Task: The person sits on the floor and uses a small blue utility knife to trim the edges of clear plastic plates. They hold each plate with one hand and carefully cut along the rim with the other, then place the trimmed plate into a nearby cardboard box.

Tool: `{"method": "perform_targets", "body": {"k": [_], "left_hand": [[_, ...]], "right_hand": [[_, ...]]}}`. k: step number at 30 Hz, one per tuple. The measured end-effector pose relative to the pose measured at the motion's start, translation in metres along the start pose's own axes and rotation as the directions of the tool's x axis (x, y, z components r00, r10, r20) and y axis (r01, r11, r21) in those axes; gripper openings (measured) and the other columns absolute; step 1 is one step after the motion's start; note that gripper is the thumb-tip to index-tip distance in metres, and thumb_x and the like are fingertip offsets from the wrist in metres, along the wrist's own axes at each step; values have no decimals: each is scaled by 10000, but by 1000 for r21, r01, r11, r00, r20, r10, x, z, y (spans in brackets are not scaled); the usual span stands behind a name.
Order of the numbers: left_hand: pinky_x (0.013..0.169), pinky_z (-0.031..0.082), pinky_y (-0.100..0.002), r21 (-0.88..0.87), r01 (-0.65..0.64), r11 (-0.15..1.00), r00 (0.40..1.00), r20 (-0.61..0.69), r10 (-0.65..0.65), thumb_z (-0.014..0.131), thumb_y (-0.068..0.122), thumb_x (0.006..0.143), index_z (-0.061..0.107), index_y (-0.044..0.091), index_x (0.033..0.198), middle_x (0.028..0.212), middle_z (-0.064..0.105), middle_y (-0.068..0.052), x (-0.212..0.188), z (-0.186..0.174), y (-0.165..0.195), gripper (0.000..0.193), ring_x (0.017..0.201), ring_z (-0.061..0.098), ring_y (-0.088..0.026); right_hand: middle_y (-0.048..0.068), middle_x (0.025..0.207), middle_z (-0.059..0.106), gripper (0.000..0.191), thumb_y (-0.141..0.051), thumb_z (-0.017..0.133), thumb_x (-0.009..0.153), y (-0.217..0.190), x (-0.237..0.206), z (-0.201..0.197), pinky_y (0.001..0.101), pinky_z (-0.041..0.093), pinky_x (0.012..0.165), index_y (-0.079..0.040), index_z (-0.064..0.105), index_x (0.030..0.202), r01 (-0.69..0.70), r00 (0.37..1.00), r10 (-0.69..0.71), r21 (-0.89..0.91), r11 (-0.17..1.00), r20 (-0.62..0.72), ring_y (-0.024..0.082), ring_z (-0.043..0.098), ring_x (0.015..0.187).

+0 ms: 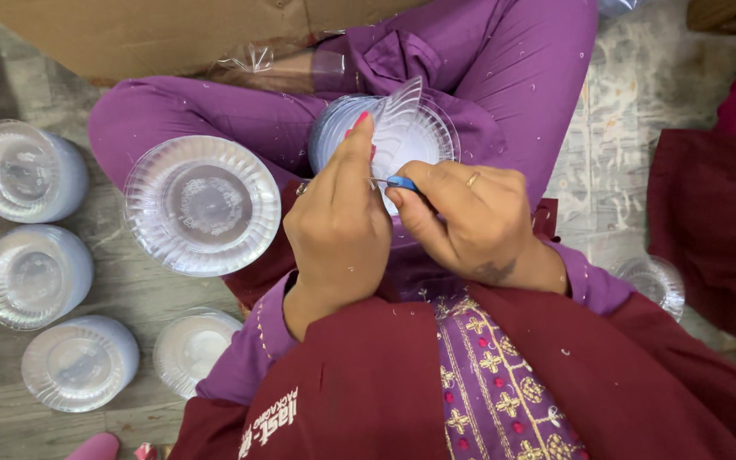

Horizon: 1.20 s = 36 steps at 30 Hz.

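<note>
left hand (pixel 338 230) pinching clear plastic bowl (pixel 398 119), right hand (pixel 470 217) clamped on blue-handled tool (pixel 400 182), centre frame; risk: slip cracks thin rim.

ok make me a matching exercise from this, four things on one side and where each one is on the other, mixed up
Things:
1. blue-handled tool
2. cardboard box
3. big stack of clear bowls
4. gold ring

Places:
A. on a finger of the right hand
B. resting on the left knee
C. pinched in the right hand's fingertips, beside the left hand
D. top of the view, beyond the legs

Pairs: 1-C, 2-D, 3-B, 4-A
</note>
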<state>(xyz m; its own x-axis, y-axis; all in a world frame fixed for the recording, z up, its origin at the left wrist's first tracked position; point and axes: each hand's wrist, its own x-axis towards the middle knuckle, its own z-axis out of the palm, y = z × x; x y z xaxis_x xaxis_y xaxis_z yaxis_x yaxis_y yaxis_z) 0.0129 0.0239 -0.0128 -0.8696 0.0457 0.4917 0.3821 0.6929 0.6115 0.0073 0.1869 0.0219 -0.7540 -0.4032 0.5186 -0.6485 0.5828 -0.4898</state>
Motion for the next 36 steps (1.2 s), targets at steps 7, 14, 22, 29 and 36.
{"method": "perform_targets", "body": {"k": [7,14,22,29,36], "left_hand": [[892,596,-332,83,-72,994,997,-36,75,638,-85,995,579,0,1413,1288,711,-128,1,0,-3,430,1114,741,-265],[910,594,-321,-3,-62,998,997,-51,62,643,-92,1015,568,7,1406,1280,699,-136,-6,4,0,410,1109,740,-247],[833,598,-299,-112,-40,993,999,-26,38,617,-126,971,599,15,1418,1176,737,-122,-16,13,-1,469,968,768,-200],[867,605,-314,-110,-136,985,988,-87,126,598,-131,977,610,-9,1381,1230,723,-159,-18,10,6,422,1019,766,-250],[867,619,-313,-138,-94,986,987,-142,75,602,-160,984,635,-63,1327,1210,731,-183,-15,6,-1,358,1004,769,-257]], "right_hand": [[117,873,685,104,-62,750,1064,11,-2,1,319,495,589,11,684,1098,-162,984,156,-68,984,-80,225,664,655],[116,873,678,111,-69,723,1056,8,-13,-1,333,516,618,15,671,1106,-32,999,33,25,999,-42,238,675,700],[136,913,692,118,-77,710,1105,26,-31,2,307,502,613,37,686,1122,-158,984,162,58,986,-80,217,681,678],[156,768,618,213,-115,713,1154,57,-9,-5,340,455,594,33,693,1003,-377,925,365,-128,917,-105,252,593,643],[114,938,701,218,-187,619,1213,40,-33,-12,302,501,677,16,700,1204,-232,945,228,12,973,-235,193,667,769]]}}
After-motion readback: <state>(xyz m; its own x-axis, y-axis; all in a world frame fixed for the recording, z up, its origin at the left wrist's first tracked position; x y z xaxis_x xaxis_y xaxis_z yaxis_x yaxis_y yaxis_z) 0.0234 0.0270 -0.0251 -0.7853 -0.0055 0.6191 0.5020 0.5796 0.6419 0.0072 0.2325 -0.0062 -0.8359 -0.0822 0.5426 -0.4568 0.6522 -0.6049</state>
